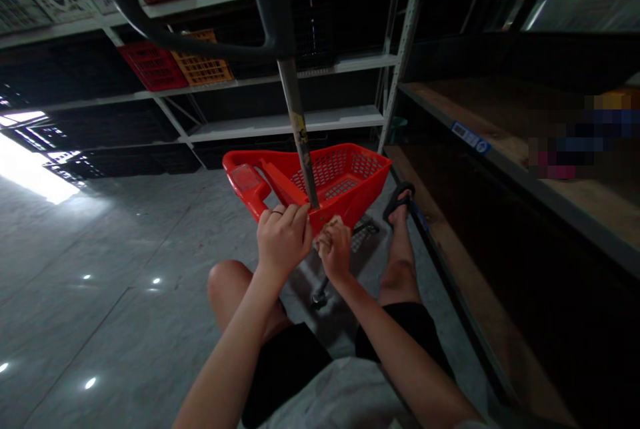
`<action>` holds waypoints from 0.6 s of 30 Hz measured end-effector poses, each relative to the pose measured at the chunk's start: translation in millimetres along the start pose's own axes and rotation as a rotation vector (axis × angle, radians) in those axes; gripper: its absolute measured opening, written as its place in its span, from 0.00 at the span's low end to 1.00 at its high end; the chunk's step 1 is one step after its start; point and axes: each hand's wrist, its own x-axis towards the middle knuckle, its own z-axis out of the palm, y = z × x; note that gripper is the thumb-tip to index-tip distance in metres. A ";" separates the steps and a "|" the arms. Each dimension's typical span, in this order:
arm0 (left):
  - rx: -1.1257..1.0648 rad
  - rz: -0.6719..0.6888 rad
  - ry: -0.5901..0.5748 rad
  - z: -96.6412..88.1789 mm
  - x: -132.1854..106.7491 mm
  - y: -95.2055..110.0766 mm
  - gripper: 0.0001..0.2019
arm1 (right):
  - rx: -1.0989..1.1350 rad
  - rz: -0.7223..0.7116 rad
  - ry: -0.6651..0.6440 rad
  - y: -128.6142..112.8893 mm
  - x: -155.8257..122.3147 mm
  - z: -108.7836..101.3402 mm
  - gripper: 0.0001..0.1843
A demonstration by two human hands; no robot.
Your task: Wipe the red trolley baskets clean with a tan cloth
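Observation:
A small red plastic shopping cart [370,162] with a latticed basket stands between my legs. My left hand [283,239] is closed over its near rim, at the foot of an upright metal pole [295,109] that carries a dark grey loop [200,49] at its top. Just right of it and lower, my right hand [337,254] is closed around a crumpled brownish cloth [325,239]. That cloth is against or very near the cart's outer side; contact is partly hidden by my fingers.
White metal shelves [345,119] at the back hold red crates [154,65], yellow crates [203,59] and dark crates. To the right runs a low wooden shelf [480,109] with a metal edge. My sandalled foot [400,202] rests beside it. Grey floor [125,242] spreads left.

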 end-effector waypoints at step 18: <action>0.022 -0.029 -0.024 -1.8 -6.5 3.9 0.13 | -0.077 -0.129 -0.344 117.2 93.9 -22.3 0.18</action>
